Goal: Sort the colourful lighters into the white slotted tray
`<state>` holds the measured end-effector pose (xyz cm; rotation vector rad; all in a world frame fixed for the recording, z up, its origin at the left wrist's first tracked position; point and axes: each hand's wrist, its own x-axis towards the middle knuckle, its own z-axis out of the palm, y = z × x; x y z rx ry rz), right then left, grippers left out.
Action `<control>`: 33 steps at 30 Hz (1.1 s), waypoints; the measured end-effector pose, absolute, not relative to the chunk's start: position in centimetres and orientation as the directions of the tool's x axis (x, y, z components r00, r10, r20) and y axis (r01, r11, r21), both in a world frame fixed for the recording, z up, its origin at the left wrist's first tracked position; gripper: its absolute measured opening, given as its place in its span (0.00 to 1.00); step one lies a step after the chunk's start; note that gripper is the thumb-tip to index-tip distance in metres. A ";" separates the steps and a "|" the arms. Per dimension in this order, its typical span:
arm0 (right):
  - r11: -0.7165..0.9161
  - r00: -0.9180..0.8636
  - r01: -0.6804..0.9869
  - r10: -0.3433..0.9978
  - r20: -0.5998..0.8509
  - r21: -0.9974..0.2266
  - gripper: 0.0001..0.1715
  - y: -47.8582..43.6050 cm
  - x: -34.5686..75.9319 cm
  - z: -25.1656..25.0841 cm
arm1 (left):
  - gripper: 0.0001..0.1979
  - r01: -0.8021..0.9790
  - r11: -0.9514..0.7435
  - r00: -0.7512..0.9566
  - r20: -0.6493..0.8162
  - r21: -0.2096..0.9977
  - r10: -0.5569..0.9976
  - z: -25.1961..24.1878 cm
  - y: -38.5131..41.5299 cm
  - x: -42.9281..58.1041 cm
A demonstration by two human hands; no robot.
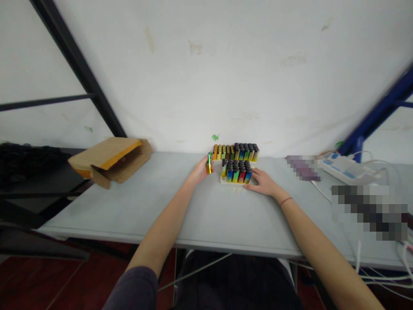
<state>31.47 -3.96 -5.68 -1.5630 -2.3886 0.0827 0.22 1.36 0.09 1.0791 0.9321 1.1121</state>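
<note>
My left hand (pixel 204 167) is closed on a shiny gold-green lighter (pixel 209 164), held upright just left of the front tray. A white tray (pixel 234 184) holds several upright lighters with black tops and coloured bodies. My right hand (pixel 262 181) rests at the right side of this tray, fingers spread, thumb by its front corner and fingertips at its back right. Behind it stands a second group of lighters (pixel 247 152), yellow and orange ones on the left and darker ones on the right.
An open cardboard box (pixel 112 159) lies at the table's left. On the right are a purple, partly blurred object (pixel 303 168), a white power strip (pixel 343 167) with cables, and a pixelated dark item (pixel 371 211). A white wall (pixel 226 77) rises behind the table.
</note>
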 end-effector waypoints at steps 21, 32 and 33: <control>0.424 -0.379 0.880 0.898 0.222 -0.215 0.47 -4.1 31.3 -5.4 | 0.25 -0.271 0.312 0.281 -0.235 0.910 0.930 0.4 -0.8 2.8; 0.408 -0.369 0.889 0.907 0.200 -0.207 0.50 -4.1 31.4 -5.4 | 0.21 -0.327 0.351 0.236 -0.284 0.877 0.929 0.8 -1.3 3.1; 0.407 -0.370 0.890 0.908 0.197 -0.206 0.50 -4.1 31.3 -5.4 | 0.21 -0.334 0.350 0.232 -0.283 0.875 0.930 0.8 -1.3 3.1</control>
